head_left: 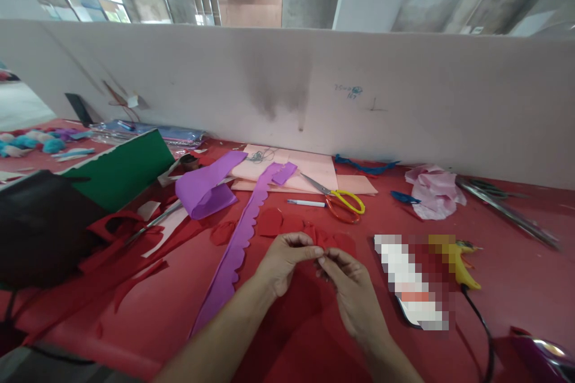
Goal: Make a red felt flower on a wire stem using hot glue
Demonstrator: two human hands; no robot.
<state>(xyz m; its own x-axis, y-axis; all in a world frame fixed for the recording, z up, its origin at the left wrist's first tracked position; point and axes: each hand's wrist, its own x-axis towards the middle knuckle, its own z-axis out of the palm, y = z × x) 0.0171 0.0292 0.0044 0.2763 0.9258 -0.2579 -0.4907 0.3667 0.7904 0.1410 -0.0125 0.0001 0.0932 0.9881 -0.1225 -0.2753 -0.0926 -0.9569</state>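
My left hand [291, 257] and my right hand [344, 275] meet above the red tabletop, thumbs and fingertips pinched together. Whatever lies between the fingertips is too small or hidden to make out. Just behind the fingers, crumpled red material [317, 232] shows, and I cannot tell whether it is held. A rounded red cut piece [271, 222] lies flat beyond my left hand. Left of that hand runs a long purple strip [238, 245] with one scalloped edge.
Scissors [344, 200] and a white pen [306, 203] lie past my hands, before peach sheets [314, 169]. A folded purple band [206, 188] sits left. On the right are a blurred-out phone [411, 284], a yellow glue gun [462, 263] with its cord, and pink cloth [433, 191].
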